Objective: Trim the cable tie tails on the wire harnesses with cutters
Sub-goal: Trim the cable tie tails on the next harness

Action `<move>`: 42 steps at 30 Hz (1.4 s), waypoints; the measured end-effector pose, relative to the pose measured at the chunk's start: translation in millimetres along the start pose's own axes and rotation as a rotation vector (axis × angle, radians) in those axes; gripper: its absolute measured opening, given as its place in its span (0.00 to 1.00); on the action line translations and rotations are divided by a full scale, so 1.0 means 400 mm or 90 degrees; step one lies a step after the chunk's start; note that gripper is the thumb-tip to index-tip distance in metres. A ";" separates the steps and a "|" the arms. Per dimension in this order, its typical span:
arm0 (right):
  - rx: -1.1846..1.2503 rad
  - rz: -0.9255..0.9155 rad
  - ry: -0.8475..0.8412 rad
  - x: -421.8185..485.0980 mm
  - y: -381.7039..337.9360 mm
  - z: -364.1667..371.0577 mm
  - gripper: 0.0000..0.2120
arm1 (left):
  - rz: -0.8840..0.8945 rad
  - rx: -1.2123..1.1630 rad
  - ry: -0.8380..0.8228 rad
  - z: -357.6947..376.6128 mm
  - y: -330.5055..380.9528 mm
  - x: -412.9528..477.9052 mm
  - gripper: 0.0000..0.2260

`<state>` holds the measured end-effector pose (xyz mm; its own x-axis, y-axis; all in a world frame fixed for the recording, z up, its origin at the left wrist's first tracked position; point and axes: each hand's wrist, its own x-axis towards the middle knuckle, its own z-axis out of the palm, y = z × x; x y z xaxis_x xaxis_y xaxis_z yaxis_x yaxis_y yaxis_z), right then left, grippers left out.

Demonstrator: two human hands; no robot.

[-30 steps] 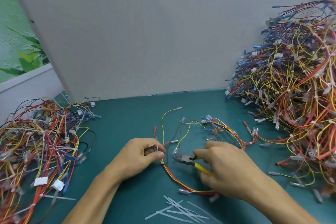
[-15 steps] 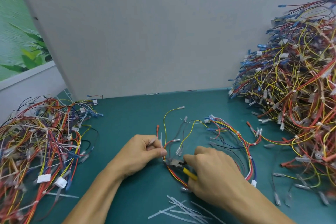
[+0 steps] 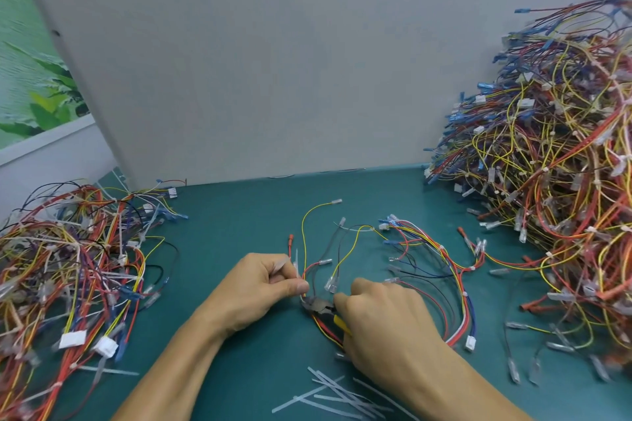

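Note:
A wire harness (image 3: 427,249) of red, yellow, blue and black leads lies spread on the green mat (image 3: 239,232) in the middle. My left hand (image 3: 260,287) pinches its bundle together with a white cable tie tail (image 3: 296,260) that sticks up past the fingers. My right hand (image 3: 383,321) grips yellow-handled cutters (image 3: 319,306). Their dark jaws sit at the bundle just below my left thumb. Whether the jaws are closed on the tie cannot be told.
A tall heap of harnesses (image 3: 554,164) fills the right side. A lower pile of harnesses (image 3: 68,267) lies at the left. Several cut tie tails (image 3: 328,396) lie on the mat near the front edge. A grey partition (image 3: 273,61) stands behind the mat.
My right hand has brought the cutters leftwards, from a gap beside my left hand up to the bundle under my left thumb. The harness loop has shifted a little.

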<state>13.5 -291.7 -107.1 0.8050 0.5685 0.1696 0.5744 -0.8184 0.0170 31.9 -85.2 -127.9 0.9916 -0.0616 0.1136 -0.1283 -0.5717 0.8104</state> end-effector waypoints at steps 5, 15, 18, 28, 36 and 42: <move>-0.011 0.036 0.028 -0.006 -0.018 -0.020 0.19 | 0.002 -0.012 0.004 0.004 -0.004 0.003 0.08; 0.031 0.020 0.035 -0.013 -0.023 -0.001 0.21 | 0.013 -0.020 0.001 0.005 -0.008 0.004 0.12; -0.002 -0.029 -0.013 -0.008 -0.018 -0.018 0.13 | 0.007 -0.017 0.001 0.006 -0.011 0.006 0.13; 0.005 -0.058 -0.096 0.005 -0.010 -0.015 0.06 | -0.008 -0.062 -0.013 0.006 -0.016 0.008 0.17; 0.092 0.045 0.007 -0.005 0.038 -0.007 0.03 | -0.063 -0.309 0.096 0.015 0.003 0.007 0.13; 0.055 0.169 0.059 0.006 0.163 -0.046 0.09 | -0.127 -0.494 0.167 0.019 0.021 0.013 0.14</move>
<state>50.2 -345.2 -87.2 0.9143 0.3218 0.2458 0.3588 -0.9252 -0.1235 36.2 -96.5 -124.7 0.9734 0.2281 -0.0221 -0.0196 0.1788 0.9837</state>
